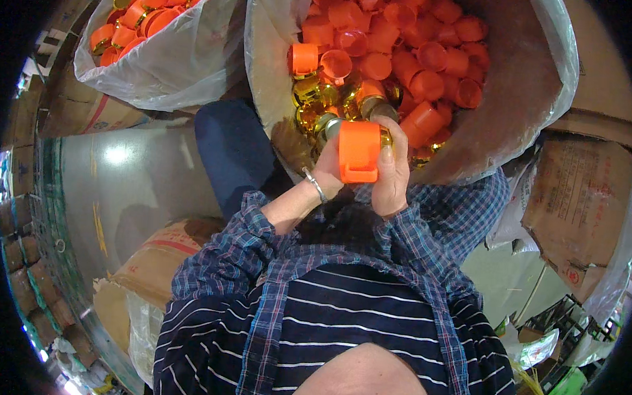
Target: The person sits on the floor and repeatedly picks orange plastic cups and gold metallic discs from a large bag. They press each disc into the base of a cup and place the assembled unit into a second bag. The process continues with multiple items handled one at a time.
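Observation:
In front of my body I hold an orange plastic cup with a small handle at its near end. My left hand, with a bracelet at the wrist, closes on the cup's left side; its fingers are mostly hidden behind the cup. My right hand grips the right side, thumb along the edge, where a bit of shiny gold shows. Just beyond my hands is a silvery round piece, partly covered; I cannot tell whether it is held. Below lie several shiny gold pieces and a heap of orange cups.
The heap fills a large container lined with clear plastic between my knees. A second plastic-lined container of orange cups stands at the far left. Cardboard boxes are at my left and right. Grey floor shows at left.

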Available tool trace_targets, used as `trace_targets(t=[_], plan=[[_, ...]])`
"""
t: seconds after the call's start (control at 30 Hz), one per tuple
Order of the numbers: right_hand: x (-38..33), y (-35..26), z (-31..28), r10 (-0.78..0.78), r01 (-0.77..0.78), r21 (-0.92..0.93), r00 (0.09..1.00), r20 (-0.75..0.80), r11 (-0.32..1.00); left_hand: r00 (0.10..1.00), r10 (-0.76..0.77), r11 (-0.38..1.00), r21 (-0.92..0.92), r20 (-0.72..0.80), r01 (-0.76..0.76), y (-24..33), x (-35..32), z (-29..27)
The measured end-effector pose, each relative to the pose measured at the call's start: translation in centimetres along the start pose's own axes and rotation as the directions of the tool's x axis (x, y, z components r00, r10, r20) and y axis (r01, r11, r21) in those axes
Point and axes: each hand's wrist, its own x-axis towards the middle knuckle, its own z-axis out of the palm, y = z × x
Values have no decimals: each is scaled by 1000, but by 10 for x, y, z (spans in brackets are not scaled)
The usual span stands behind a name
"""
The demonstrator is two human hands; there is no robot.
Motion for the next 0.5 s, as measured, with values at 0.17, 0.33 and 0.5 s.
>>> trace_targets(t=[0.17,0.33,0.5], plan=[[11,4,-7,484,-376,483,867,-116,791,989,-60,988,-151,-136,39,4,8,8],[26,9,-14,646,-377,679,740,-189,630,833,528,502,732,162,-460,24,-13,26],[8,13,0,-132,24,-385,958,-255,922,954,-126,964,-262,-273,53,34,-2,32]])
